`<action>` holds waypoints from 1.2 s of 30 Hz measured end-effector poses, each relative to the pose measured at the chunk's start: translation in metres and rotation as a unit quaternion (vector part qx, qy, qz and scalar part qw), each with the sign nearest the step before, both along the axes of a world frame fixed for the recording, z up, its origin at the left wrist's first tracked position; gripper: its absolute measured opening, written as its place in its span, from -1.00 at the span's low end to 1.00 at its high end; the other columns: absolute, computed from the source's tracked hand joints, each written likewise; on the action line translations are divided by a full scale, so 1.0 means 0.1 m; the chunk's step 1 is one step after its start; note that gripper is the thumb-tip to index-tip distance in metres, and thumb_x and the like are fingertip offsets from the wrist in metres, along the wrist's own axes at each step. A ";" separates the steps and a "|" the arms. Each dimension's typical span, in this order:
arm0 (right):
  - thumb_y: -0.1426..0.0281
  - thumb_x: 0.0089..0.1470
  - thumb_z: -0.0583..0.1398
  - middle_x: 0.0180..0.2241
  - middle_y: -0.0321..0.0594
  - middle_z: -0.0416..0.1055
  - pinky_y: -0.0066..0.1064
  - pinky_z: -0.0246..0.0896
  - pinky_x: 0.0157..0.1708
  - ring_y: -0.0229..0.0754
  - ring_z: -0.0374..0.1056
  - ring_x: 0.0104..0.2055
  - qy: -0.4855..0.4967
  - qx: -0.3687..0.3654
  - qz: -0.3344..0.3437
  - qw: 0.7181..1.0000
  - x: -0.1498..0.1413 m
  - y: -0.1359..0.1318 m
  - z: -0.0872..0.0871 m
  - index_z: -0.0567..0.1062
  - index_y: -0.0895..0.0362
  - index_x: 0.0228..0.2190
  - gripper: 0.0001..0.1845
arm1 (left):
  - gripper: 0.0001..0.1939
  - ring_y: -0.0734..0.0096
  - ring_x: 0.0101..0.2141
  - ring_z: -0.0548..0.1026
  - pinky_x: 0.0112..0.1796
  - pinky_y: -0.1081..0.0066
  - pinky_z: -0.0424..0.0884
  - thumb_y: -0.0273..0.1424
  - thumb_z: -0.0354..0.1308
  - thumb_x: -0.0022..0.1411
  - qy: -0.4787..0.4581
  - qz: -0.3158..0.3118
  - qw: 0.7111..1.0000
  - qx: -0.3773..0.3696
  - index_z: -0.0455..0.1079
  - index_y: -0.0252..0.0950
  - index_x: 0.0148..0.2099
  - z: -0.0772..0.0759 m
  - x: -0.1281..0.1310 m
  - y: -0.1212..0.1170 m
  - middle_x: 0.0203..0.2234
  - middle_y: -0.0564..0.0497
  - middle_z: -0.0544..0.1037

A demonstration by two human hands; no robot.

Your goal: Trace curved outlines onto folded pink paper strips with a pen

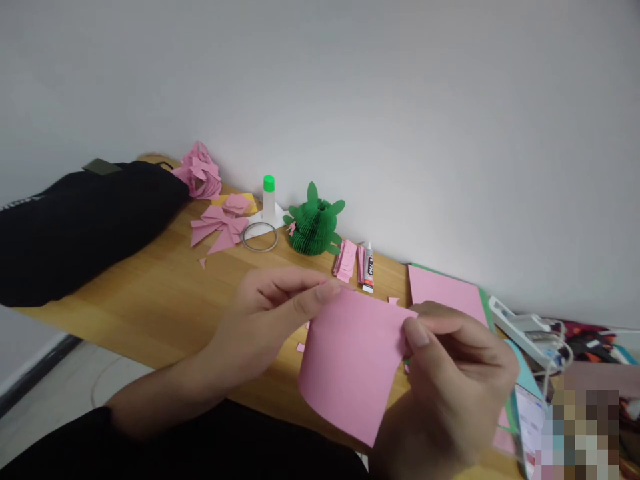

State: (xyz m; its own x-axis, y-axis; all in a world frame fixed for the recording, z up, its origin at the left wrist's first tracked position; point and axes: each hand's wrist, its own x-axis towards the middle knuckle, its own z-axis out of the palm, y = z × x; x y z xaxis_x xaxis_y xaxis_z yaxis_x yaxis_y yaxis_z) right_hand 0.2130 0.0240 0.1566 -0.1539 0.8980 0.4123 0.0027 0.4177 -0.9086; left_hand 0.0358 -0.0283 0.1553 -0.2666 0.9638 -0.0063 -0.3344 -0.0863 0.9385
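Observation:
A pink sheet of paper (353, 360) hangs between my hands above the table's front edge, its lower left side curling. My left hand (280, 310) pinches its upper left corner between thumb and fingertips. At the upper right corner, my right hand (445, 360) grips the sheet the same way. Just beyond the paper lie folded pink paper strips (345, 260) and a glue tube (369, 268). A green pleated paper ball with leaf shapes (315, 227) stands behind them.
A glue bottle with green cap (269, 197), a ring (259, 237) and a pink paper bow (220, 227) sit left of the ball. A black bag (95, 227) covers the table's left end. At right are pink sheets (445, 288), a power strip (523, 333) and a phone (531, 427).

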 end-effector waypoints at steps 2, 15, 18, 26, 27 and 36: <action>0.43 0.05 0.36 -0.66 -0.37 0.40 -0.46 0.11 -0.69 -0.32 0.27 -0.63 -0.013 0.009 -0.002 1.000 0.01 0.01 0.01 0.59 0.05 -0.52 -0.86 | -0.90 0.40 -0.39 0.57 -0.36 0.48 0.48 -0.28 0.39 0.11 -0.030 0.004 0.999 -0.009 0.67 -0.17 -0.34 0.02 0.00 0.01 -0.39 0.00 0.69; 0.45 -0.02 0.38 -0.68 -0.38 0.40 -0.51 0.17 -0.71 -0.33 0.27 -0.66 -0.003 -0.002 0.006 1.000 -0.01 0.12 -0.02 0.57 0.07 -0.58 -0.84 | -0.74 0.35 -0.36 0.58 -0.31 0.42 0.50 -0.14 0.32 0.14 -0.111 -0.076 0.990 0.030 0.65 -0.22 -0.30 -0.10 0.00 0.09 -0.38 -0.01 0.68; 0.45 -0.04 0.37 -0.69 -0.37 0.40 -0.53 0.16 -0.71 -0.34 0.26 -0.67 0.008 -0.021 0.018 1.000 -0.02 0.15 -0.02 0.57 0.09 -0.61 -0.83 | -0.70 0.36 -0.35 0.59 -0.34 0.48 0.48 -0.19 0.42 0.06 -0.079 -0.155 0.985 0.015 0.60 -0.25 -0.19 -0.15 -0.01 0.09 -0.36 0.02 0.66; 0.50 -0.07 0.36 -0.71 -0.40 0.40 -0.55 0.10 -0.72 -0.37 0.24 -0.68 0.019 -0.031 0.016 0.999 -0.05 0.18 0.00 0.56 0.09 -0.63 -0.82 | -0.84 0.35 -0.44 0.57 -0.44 0.47 0.47 -0.30 0.40 0.01 -0.014 -0.087 0.996 -0.031 0.58 -0.27 -0.37 -0.19 0.01 0.15 -0.44 0.00 0.66; 0.50 -0.08 0.36 -0.71 -0.40 0.40 -0.55 0.10 -0.72 -0.37 0.24 -0.69 0.027 -0.032 0.007 0.999 -0.05 0.18 0.00 0.56 0.09 -0.63 -0.83 | -0.83 0.36 -0.44 0.57 -0.43 0.47 0.47 -0.30 0.41 0.00 -0.011 -0.079 0.996 -0.031 0.58 -0.28 -0.38 -0.20 0.01 0.15 -0.44 -0.01 0.66; 0.50 -0.14 0.35 -0.74 -0.41 0.37 -0.55 0.07 -0.72 -0.38 0.21 -0.70 0.049 -0.040 -0.032 0.997 -0.07 0.26 -0.02 0.55 0.10 -0.66 -0.84 | -0.80 0.44 -0.53 0.49 -0.42 0.46 0.49 -0.28 0.42 -0.17 -0.001 -0.004 0.997 -0.082 0.49 -0.26 -0.55 -0.20 -0.02 0.17 -0.60 0.08 0.58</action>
State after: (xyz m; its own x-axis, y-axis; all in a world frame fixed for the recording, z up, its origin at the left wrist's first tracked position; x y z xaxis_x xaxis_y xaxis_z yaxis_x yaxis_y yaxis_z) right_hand 0.2063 0.0500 0.1541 -0.0574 0.9355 0.3487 -0.0637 0.3452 -0.9364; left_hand 0.0340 -0.0109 0.1349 -0.2597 0.9517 -0.1638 -0.3366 0.0698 0.9391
